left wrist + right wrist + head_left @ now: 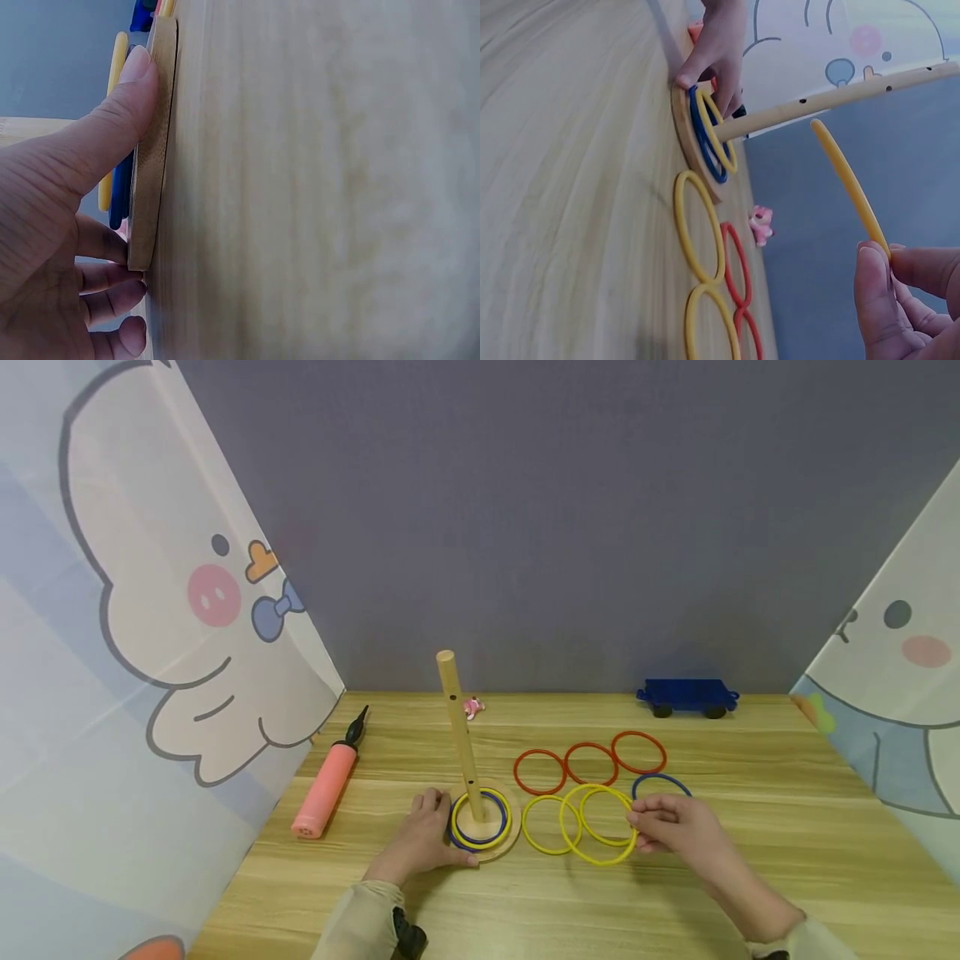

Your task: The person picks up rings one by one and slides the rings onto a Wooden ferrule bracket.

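A wooden ring-toss stand with an upright peg (463, 739) stands on a round base (515, 814). Around the peg's foot lie a yellow ring (480, 847) and blue rings (120, 195). My left hand (427, 839) grips the base's rim, thumb along the near edge and fingers at the far side. Right of the stand, my right hand (682, 835) pinches a yellow ring (846, 176) between thumb and fingers, raised above the table. Beneath and beside it lie two more yellow rings (524, 831). A blue ring (660, 775) is partly hidden behind that hand.
Three red rings (516, 768) lie behind the yellow ones. A blue toy wagon (687, 695) and a small pink figurine (472, 707) sit near the grey back wall (525, 527). At the left lies a pink hand pump (326, 789). Printed cloths (150, 610) flank the table.
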`<state>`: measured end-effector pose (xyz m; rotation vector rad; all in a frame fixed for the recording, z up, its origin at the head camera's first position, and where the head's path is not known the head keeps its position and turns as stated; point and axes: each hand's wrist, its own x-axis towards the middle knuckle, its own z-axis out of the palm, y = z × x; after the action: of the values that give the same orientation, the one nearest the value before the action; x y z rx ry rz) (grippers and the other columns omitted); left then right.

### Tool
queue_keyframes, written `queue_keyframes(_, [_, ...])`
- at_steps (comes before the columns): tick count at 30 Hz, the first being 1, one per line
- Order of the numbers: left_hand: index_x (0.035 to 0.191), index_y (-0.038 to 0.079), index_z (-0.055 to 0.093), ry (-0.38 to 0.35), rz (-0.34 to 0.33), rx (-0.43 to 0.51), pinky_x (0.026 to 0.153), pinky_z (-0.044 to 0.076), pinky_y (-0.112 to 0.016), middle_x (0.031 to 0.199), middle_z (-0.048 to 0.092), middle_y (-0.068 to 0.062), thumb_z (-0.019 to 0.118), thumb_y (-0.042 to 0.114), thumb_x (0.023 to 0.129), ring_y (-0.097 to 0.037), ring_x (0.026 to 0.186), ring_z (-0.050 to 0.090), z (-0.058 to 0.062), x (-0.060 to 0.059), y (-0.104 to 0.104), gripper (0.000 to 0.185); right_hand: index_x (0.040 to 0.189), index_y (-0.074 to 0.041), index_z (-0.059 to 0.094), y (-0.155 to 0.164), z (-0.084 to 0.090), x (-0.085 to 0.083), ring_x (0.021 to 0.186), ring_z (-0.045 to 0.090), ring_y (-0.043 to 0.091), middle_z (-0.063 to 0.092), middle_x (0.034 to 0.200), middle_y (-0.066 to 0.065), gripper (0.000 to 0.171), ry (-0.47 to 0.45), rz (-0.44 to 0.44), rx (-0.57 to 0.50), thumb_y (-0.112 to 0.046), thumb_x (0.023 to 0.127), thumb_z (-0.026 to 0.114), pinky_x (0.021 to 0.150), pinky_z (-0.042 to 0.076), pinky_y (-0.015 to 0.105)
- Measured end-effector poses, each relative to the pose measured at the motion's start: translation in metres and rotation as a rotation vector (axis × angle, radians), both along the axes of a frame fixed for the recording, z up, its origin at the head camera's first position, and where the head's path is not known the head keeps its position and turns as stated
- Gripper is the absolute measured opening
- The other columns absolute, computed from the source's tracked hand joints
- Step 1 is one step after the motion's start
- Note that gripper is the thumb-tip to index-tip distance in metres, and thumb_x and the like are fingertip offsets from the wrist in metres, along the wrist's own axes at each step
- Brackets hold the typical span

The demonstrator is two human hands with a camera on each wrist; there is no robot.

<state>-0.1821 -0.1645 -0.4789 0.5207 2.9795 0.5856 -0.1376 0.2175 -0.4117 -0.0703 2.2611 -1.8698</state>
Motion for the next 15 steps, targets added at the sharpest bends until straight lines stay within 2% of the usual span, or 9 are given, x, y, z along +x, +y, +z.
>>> queue_keyframes(4, [0.143,-0.009,0.039,0.007,-0.006,0.000,0.094,0.043,-0.053,0.132,0.041,-0.021,0.082,0.065,0.060,-0.038,0.123,0.037,0.001,0.000,0.000,0.120,0.115,0.016,0.055,-0.007,0.004,-0.003,0.074,0.067,0.019,0.068,0.090,0.011,0.039,0.002,-0.013,-0.003,-0.014,0.093,0.067,0.069,0.057,0.037])
queue_keyframes(13, [0.144,-0.010,0.038,-0.003,-0.008,-0.001,0.095,0.042,-0.053,0.133,0.040,-0.022,0.082,0.065,0.061,-0.038,0.125,0.036,0.002,0.001,0.000,0.120,0.113,0.017,0.056,-0.025,0.016,-0.007,0.071,0.068,0.020,0.068,0.088,0.012,0.033,0.067,0.006,-0.073,-0.008,0.093,0.066,0.066,0.057,0.035])
queue_keyframes(15, [0.143,-0.011,0.038,-0.004,-0.010,0.004,0.096,0.042,-0.053,0.133,0.040,-0.022,0.082,0.065,0.061,-0.039,0.125,0.036,0.003,0.001,0.000,0.120,0.113,0.016,0.056,-0.030,0.020,-0.007,0.071,0.068,0.020,0.068,0.088,0.013,0.033,0.056,-0.009,-0.081,-0.008,0.093,0.066,0.066,0.057,0.035])
